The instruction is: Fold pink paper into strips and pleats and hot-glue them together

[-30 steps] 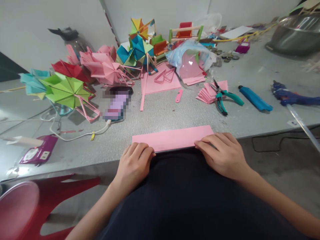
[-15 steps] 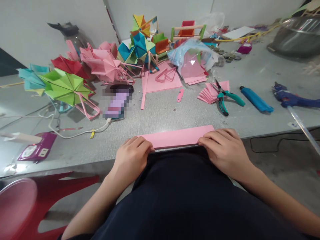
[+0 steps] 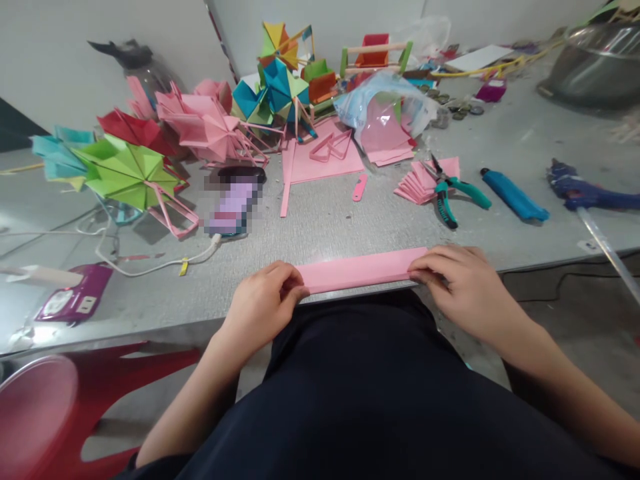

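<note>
A long strip of pink paper lies along the table's front edge, just before my body. A narrow fold or crease seems to run along its near edge. My left hand pinches the strip's left end between thumb and curled fingers. At the other end, my right hand grips the near right corner in the same way. Beyond the strip are a small pink cutter, a fan of pink paper pieces and pliers with teal handles lying partly over them.
Folded paper models stand at the back left, a green one and a pink one among them. A phone charges by cable. To the right lie a blue utility knife and a glue gun. A red stool stands lower left.
Both hands have shifted their hold on the strip's ends, thumbs now at the near edge. My right hand moved slightly right and up, and a narrow band shows along the near edge.
</note>
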Available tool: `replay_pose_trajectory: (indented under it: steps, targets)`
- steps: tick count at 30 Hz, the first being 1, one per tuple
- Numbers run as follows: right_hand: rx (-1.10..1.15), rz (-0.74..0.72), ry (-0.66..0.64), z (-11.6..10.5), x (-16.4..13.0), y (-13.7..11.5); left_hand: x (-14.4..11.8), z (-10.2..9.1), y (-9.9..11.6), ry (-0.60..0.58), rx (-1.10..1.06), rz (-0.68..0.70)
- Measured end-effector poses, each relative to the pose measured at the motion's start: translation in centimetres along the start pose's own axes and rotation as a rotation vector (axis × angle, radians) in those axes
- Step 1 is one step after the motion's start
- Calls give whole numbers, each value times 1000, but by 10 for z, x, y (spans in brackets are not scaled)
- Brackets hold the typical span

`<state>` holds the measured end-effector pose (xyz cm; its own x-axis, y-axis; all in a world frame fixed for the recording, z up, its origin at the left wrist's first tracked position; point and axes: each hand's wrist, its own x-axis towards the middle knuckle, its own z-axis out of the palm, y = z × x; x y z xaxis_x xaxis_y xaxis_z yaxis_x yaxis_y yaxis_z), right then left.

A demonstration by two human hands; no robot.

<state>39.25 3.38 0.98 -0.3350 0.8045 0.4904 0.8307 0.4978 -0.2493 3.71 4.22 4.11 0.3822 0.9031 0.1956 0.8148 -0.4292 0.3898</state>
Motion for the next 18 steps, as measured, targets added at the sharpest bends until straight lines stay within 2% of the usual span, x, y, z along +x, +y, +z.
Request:
replay_pose_trajectory:
  steps: [2, 5, 8, 10, 12, 14, 18]
  targets:
    - [-24, -21, -10, -1, 0, -2, 1, 0, -1, 6, 4, 49]
    - [-99, -98, -16, -4, 0, -8, -1, 3, 3, 91, 94, 234]
    - [-189, -196, -1, -7, 1, -14, -8, 14, 12, 190, 272, 421]
    - [-210, -252, -2, -8, 0, -17, -13, 24, 19, 215, 343, 523]
    - [-216, -283, -22, -9, -1, -19, -16, 36, 23, 217, 362, 544]
    - [-234, -288, -46, -9, -2, -21, -18, 45, 24, 213, 339, 509]
    - [-289, -285, -51, -8, -4, -27, -18, 50, 25, 183, 330, 483]
